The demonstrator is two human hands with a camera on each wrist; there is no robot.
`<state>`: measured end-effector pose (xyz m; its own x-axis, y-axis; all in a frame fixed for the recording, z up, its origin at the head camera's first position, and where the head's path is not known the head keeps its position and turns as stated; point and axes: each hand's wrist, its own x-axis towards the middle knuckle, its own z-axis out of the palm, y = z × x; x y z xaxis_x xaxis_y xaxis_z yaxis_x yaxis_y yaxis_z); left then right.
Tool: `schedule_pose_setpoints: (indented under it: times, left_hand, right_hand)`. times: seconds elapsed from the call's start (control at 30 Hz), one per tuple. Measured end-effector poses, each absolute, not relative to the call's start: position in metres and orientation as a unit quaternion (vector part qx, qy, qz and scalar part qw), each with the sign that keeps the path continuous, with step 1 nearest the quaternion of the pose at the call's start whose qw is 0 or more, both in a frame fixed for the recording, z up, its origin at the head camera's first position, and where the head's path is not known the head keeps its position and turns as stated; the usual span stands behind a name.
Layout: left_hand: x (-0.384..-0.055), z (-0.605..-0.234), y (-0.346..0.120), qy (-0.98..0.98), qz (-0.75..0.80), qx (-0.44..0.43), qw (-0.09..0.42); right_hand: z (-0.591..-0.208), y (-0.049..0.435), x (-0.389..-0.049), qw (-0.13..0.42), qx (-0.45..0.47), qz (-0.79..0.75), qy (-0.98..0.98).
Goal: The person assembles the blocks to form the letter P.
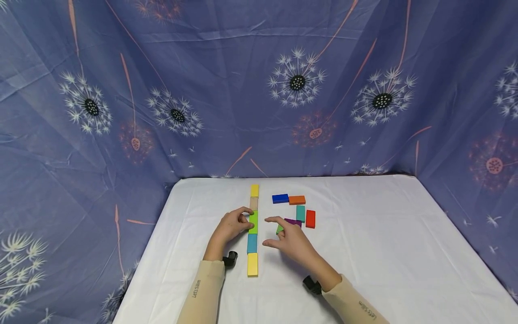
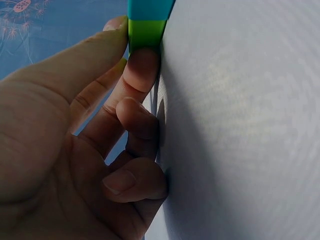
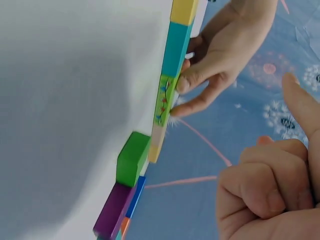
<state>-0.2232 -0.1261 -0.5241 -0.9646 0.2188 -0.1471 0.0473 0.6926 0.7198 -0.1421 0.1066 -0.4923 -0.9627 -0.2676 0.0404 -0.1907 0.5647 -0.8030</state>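
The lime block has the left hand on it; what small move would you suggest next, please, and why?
I'd ease the left hand off the lime block, since it lies in line between the blue block and tan block and probably needs no steadying.

Goes from near yellow block [image 1: 252, 264] through turquoise block [image 1: 252, 243], lime block [image 1: 254, 219] and tan block [image 1: 253, 203] to far yellow block [image 1: 254, 191] (with a dark squiggle and red and blue marks along the lime's side). Adds dark blue block [image 1: 280, 198], orange block [image 1: 297, 200], teal block [image 1: 301, 213], red block [image 1: 310, 219], purple block [image 1: 293, 221] and green block [image 1: 279, 229]. White on the tablecloth [image 1: 384, 247]; beige on the dark-lettered sleeves [image 1: 202, 288]. Violet-blue across the curtain [image 1: 226, 90], patterned with white, black-centred dandelions [image 1: 297, 83] and pink ones.
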Motion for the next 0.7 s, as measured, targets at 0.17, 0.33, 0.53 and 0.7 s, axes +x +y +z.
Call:
schedule_pose_setpoints:
  times: [0.17,0.33,0.53,0.7]
  left_hand:
    - [-0.223,-0.525,-0.126,0.915,0.381,0.079,0.107]
    - [-0.222,-0.524,-0.126,0.915,0.382,0.082,0.105]
    - [-0.223,-0.525,-0.126,0.915,0.38,0.088,0.103]
    - [-0.224,-0.524,-0.127,0.913,0.383,0.086,0.107]
  right_hand:
    - [-0.491,0.116,-0.149,0.018,-0.102,-0.472,0.876]
    - [-0.488,0.127,-0.156,0.038,-0.074,-0.49,0.868]
    - [-0.484,0.139,-0.168,0.036,-0.065,-0.514,0.855]
    - [-0.483,0.15,-0.18,0.031,-0.063,-0.53,0.845]
